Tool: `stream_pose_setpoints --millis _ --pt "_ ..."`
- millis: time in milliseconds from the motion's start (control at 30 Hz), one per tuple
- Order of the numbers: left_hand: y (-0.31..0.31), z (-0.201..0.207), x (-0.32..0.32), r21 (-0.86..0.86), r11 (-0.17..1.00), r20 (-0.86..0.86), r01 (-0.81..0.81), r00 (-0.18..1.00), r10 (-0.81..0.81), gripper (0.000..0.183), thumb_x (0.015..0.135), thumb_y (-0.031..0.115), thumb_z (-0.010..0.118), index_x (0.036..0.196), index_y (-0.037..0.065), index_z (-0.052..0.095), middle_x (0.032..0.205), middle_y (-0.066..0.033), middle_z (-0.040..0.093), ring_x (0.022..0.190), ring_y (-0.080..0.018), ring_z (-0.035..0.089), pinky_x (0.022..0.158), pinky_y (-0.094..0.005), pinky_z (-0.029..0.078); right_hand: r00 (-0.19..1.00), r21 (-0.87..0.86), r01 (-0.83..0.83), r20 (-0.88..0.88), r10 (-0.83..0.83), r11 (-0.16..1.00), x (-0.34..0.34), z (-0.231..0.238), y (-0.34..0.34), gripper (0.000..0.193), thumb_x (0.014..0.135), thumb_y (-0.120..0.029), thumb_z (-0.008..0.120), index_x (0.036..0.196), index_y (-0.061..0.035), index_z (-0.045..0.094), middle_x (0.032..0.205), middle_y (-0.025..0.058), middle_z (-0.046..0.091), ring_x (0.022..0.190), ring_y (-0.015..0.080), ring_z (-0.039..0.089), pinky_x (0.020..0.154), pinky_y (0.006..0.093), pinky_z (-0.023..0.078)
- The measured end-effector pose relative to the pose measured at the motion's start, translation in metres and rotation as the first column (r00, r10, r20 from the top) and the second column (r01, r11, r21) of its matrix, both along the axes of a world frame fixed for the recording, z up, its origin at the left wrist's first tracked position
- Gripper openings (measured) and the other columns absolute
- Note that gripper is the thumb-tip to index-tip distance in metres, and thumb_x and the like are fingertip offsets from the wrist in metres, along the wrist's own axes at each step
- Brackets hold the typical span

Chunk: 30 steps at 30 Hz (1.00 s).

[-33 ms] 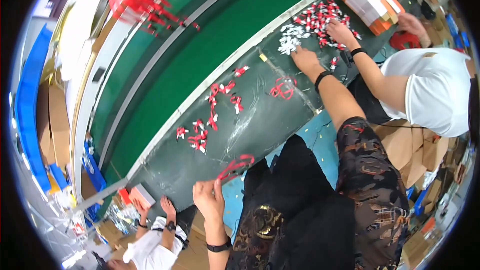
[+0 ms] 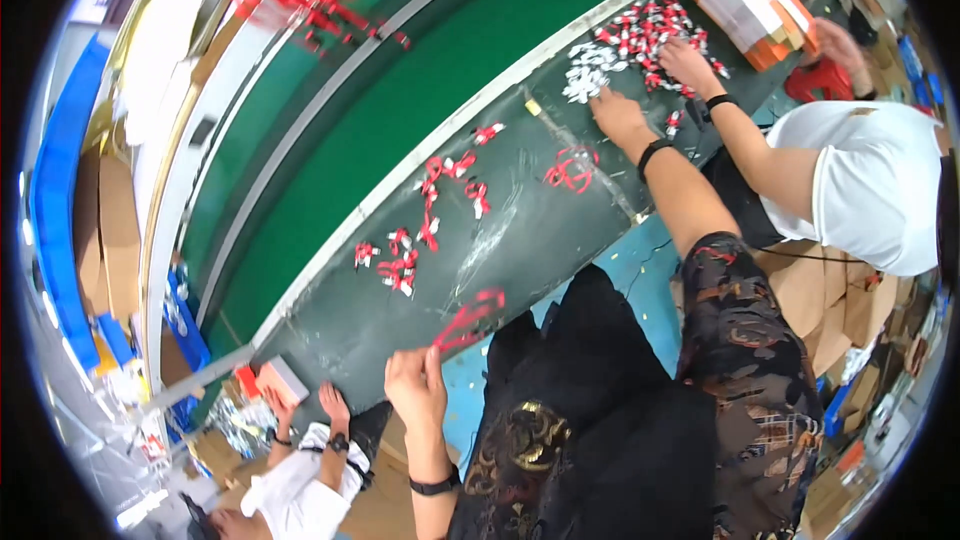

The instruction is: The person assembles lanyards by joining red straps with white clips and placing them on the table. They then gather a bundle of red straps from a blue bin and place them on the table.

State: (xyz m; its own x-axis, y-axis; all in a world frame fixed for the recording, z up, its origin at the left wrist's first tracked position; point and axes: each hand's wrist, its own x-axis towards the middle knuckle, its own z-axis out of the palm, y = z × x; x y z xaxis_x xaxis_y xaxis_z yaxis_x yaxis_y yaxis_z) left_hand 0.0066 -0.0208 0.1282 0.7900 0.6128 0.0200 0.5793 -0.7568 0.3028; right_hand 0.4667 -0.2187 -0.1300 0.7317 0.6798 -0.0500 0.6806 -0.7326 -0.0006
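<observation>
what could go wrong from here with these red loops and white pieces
The red loops in the left hand might snag or slip off the table. The right hand, at the white pieces, could bump the co-worker's hand nearby. Those pieces might mix with the adjoining red-and-white pile.

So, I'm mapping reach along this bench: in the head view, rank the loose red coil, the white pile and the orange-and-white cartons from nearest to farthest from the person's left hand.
From the left hand:
1. Loose red coil, ahead and to the right.
2. White pile, farther ahead, beside the right hand.
3. Orange-and-white cartons, farthest right.
</observation>
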Motion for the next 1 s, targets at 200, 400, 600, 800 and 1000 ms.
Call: stream_pose_setpoints --millis 200,400,600,800,1000 --pt "0.019 0.019 0.025 -0.252 0.967 0.180 0.027 0.983 0.019 0.014 0.086 0.014 0.069 0.079 0.001 0.067 0.070 -0.0126 0.061 0.061 -0.0244 0.059 0.056 -0.0342 0.045 0.794 0.527 0.405 -0.608 -0.002 0.747 -0.063 0.065 0.018 0.015 0.092 -0.017 0.060 0.102 -0.0050 0.059 0.085 0.0078 0.067 0.076 0.0217 0.065 0.065 0.0357 0.051" --pt "0.028 0.062 0.030 -0.231 0.896 0.077 0.380 0.925 -0.372 0.011 0.082 0.013 0.071 0.079 0.002 0.070 0.070 -0.0095 0.064 0.062 -0.0224 0.062 0.059 -0.0318 0.048 0.586 0.808 0.340 -0.582 0.564 0.480 -0.190 0.191 0.112 0.012 0.087 -0.012 0.070 0.095 -0.0051 0.065 0.083 0.0017 0.064 0.079 0.0092 0.058 0.071 0.0259 0.048" --pt "0.036 0.089 0.026 -0.444 0.801 0.216 0.401 0.916 -0.339 0.011 0.081 0.009 0.070 0.077 0.000 0.068 0.065 -0.0070 0.059 0.059 -0.0152 0.056 0.056 -0.0285 0.043 -0.082 0.656 0.145 -0.738 0.670 0.741 -0.265 0.236 0.132 0.023 0.095 -0.026 0.061 0.100 -0.0038 0.066 0.084 0.0013 0.068 0.069 0.0077 0.058 0.063 0.0245 0.049" --pt "0.065 0.047 0.007 -0.692 0.665 0.341 0.281 0.939 -0.042 0.020 0.092 0.014 0.062 0.077 0.002 0.065 0.074 -0.0004 0.063 0.066 -0.0087 0.055 0.062 -0.0241 0.043 -0.561 0.426 0.289 -0.650 0.512 0.857 -0.267 0.247 0.095 0.024 0.098 -0.024 0.058 0.102 -0.0015 0.065 0.086 0.0029 0.067 0.071 0.0058 0.058 0.061 0.0202 0.046" --pt "0.047 -0.005 0.009 -0.904 0.167 0.427 0.393 0.831 0.356 0.023 0.095 0.024 0.059 0.091 0.002 0.065 0.087 -0.0071 0.066 0.078 -0.0155 0.061 0.074 -0.0295 0.049 -0.324 0.422 0.321 -0.792 0.517 0.848 -0.281 0.270 0.087 0.018 0.092 -0.019 0.066 0.097 -0.0021 0.062 0.085 0.0019 0.068 0.069 0.0050 0.059 0.061 0.0189 0.045"
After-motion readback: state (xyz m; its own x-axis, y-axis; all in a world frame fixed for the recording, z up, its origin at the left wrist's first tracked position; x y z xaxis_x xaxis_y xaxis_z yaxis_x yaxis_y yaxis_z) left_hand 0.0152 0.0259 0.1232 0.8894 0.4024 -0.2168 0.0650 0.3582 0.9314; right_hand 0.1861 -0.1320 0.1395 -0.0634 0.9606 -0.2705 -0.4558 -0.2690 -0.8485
